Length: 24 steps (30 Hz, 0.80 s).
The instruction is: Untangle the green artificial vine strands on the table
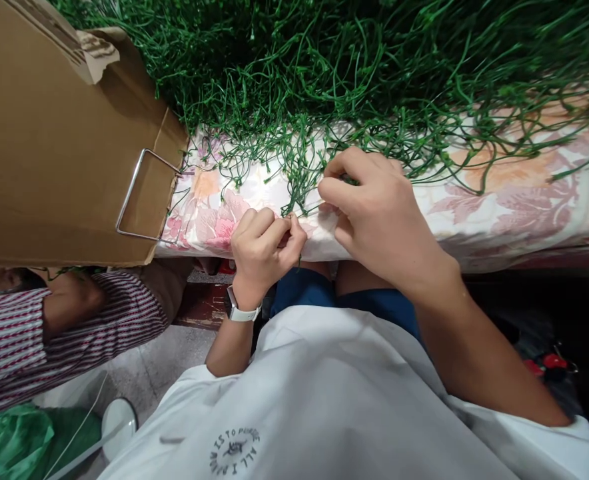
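Observation:
My left hand, with a pale watch band at the wrist, is closed in a pinch on a green plastic grass sprig. The sprig's thin stems fan out from the fingertips toward the back of the table. Just to the right, my right hand has its fingers curled in and thumb bent. A thin strand seems to run from the left fingertips to it, but what its fingers hold is hidden. Under both hands lies a flowered tablecloth.
A large heap of green plastic grass covers the back of the table. At left stands a cardboard box with a bent metal wire frame at its edge. Another person's striped sleeve and a green bag are at lower left.

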### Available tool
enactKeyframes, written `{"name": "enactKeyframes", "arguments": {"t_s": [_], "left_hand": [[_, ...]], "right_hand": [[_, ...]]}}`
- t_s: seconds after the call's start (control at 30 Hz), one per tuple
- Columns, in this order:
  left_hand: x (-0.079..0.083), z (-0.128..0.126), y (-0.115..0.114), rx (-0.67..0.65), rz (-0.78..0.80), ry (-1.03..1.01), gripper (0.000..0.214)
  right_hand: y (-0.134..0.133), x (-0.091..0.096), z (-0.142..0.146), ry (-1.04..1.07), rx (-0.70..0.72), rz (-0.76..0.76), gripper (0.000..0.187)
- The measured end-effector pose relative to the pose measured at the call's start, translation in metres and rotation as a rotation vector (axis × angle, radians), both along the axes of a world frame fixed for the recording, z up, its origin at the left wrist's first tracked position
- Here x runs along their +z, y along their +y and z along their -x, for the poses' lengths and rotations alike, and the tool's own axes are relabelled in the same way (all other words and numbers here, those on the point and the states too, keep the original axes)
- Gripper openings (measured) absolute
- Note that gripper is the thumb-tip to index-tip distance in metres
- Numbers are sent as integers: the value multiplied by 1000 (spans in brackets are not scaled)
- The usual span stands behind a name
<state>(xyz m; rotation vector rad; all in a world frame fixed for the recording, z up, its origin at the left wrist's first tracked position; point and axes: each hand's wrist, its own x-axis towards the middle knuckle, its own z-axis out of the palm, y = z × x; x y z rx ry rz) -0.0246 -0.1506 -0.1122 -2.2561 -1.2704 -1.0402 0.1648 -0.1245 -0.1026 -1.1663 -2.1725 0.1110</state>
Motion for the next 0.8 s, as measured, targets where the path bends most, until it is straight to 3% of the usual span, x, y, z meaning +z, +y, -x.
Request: {"name": "enactKeyframes", "arguments": {"t_s": [0.23, 0.43, 0.6, 0.7, 0.8], "left_hand": [[-2, -1, -1, 1, -3, -16, 36], [-6, 0, -3, 13, 2, -39, 32], [-9, -1, -2, 16, -30, -83, 31], [-10, -1, -3, 47, -37, -46, 28], [-12, 0, -4, 75, -58, 19, 25]], "right_hand": [[4, 2, -13, 87, 52, 6, 20], [3, 13, -25, 78, 209, -74, 15], [7, 15, -48, 79, 93, -153, 10], [16, 16, -67, -10, -46, -163, 4], [20, 19, -75, -151, -172, -170, 45]]}}
